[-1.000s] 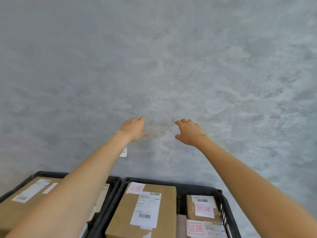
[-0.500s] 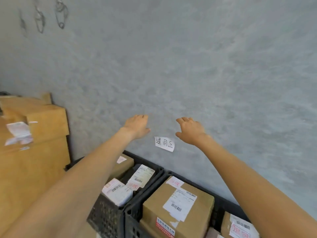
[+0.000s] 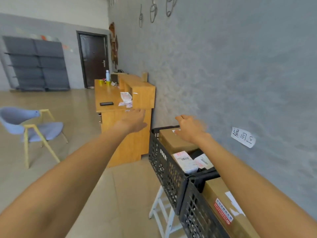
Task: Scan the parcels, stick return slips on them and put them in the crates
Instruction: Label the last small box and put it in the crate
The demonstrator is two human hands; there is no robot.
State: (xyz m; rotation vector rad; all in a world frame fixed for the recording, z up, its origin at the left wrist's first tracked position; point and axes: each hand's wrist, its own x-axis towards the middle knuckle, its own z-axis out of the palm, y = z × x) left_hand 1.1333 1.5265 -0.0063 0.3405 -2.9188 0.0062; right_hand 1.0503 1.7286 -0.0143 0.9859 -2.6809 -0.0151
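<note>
- Hands first: your left hand (image 3: 133, 120) and right hand (image 3: 189, 127) are both stretched out ahead of you with nothing in them, fingers loose and apart. Keep them free for the next parcel.
- Parcels already carrying slips sit in the two black crates against the grey wall: the far crate (image 3: 161, 157) holds a brown box (image 3: 175, 142) and small labelled packets (image 3: 186, 161), and the near crate (image 3: 197, 212), touching it, holds a long carton (image 3: 221, 205).
- Head for the wooden surface (image 3: 106, 98), which stands just beyond the far crate along the same wall; I judge that to be the next stop.
- Loose return slips (image 3: 126, 98) lie on that surface at the end nearest the far crate, beside a dark phone-like device (image 3: 106, 103), probably the scanner.
- No unscanned parcel shows there, so look before you reach.
- Scan first, then press the slip flat, clear of the barcode.
- Mind the blue chair (image 3: 25, 126), well out from the far crate on the open floor.
</note>
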